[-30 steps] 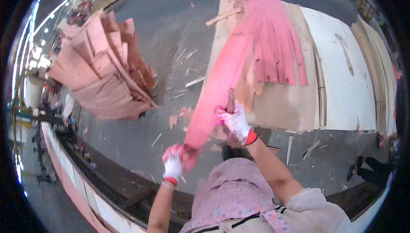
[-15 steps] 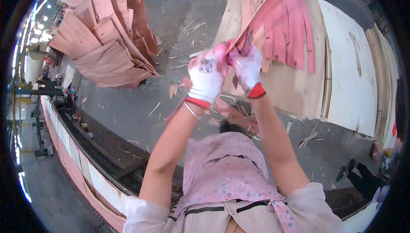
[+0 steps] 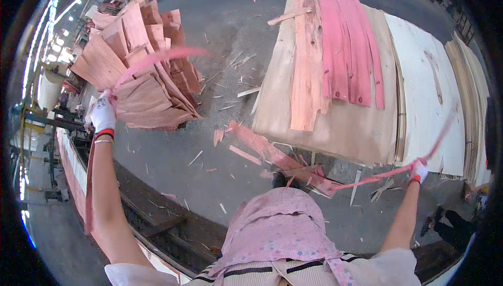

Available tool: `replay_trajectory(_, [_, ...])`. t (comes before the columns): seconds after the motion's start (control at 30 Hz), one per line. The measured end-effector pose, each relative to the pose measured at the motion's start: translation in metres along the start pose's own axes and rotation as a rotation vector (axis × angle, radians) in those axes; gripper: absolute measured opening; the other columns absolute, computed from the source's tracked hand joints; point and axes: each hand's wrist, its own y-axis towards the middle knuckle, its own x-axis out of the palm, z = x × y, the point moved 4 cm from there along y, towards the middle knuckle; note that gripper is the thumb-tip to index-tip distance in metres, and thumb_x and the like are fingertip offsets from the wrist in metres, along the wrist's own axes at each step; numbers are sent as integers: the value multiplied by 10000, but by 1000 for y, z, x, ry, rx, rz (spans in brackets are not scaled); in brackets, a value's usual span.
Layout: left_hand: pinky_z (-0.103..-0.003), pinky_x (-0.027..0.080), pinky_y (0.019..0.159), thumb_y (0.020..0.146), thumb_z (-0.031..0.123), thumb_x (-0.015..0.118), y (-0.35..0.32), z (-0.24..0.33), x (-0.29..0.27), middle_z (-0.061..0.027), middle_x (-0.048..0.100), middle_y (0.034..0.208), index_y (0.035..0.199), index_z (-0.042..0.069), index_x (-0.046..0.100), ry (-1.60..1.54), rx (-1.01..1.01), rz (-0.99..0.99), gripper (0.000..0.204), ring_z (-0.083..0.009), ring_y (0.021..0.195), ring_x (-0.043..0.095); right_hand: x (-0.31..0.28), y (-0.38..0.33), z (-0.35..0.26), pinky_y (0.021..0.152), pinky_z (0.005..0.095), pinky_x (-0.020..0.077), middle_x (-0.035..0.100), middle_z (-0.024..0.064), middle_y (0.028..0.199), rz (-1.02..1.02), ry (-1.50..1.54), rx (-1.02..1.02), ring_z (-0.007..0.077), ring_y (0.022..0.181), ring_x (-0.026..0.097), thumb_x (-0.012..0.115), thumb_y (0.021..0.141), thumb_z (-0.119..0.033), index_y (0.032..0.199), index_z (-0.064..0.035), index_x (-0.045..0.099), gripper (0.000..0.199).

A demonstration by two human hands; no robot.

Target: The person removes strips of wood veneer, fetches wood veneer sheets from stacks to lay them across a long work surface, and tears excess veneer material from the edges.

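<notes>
- The left hand (image 3: 102, 113), in a white glove with a red cuff, is closing around one end of a thin pink veneer strip (image 3: 157, 58); the arm is stretching out and up to the person's left.
- That strip is arcing from the left hand upward and to the right, blurring over the heap of veneer sheets (image 3: 139, 71); its long axis is running roughly left to right, and its free end is pointing right.
- The right hand (image 3: 418, 171), gloved the same way, is gripping a second pink strip (image 3: 387, 173); fingers are curling shut around it, though how tightly cannot be told at this size.
- The second strip is passing through the right hand: one part is rising up and to the right past the stacked sheets, the other is trailing left and down toward broken pink pieces (image 3: 277, 155) on the floor (image 3: 220, 34).
- The two hands are held well apart, one at each side of the view.
- No containers are showing; the veneer is lying in open piles.
- A stack of pale wood sheets (image 3: 340, 123) is sitting ahead, carrying a layer of pink strips (image 3: 348, 45) lying lengthwise, away from the person.
- Whitish sheets (image 3: 429, 87) are lying just beside that stack on the right.
- Splinters and scraps are lying scattered across the grey floor between the piles.
</notes>
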Motion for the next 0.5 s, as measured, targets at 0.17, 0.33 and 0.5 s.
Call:
replay_trajectory(0.17, [-422, 490, 719, 872, 402, 536, -5, 10, 56, -127, 643, 995, 1102, 127, 582, -255, -26, 113, 362, -316, 875, 634, -44, -93, -106, 472, 220, 412, 632, 32, 787, -31, 419, -76, 88, 559, 537, 597, 819, -56, 1025, -64, 617, 207])
replay_trajectory(0.33, [-369, 476, 738, 756, 632, 584, 27, 200, 4, -104, 658, 965, 1048, 70, 553, -625, -6, -110, 634, -260, 910, 625, 21, -224, -196, 545, 221, 445, 636, 34, 865, -430, 340, -125, 97, 654, 567, 549, 834, -28, 1109, -22, 590, 278])
replay_trajectory(0.5, [-372, 449, 870, 872, 485, 523, 100, 296, -6, -118, 589, 1148, 1269, 171, 470, -2509, -505, -437, 509, -280, 1045, 572, 106, -371, -279, 659, 249, 495, 624, 49, 903, -976, 416, -275, 124, 782, 592, 585, 811, 1, 1097, 10, 584, 286])
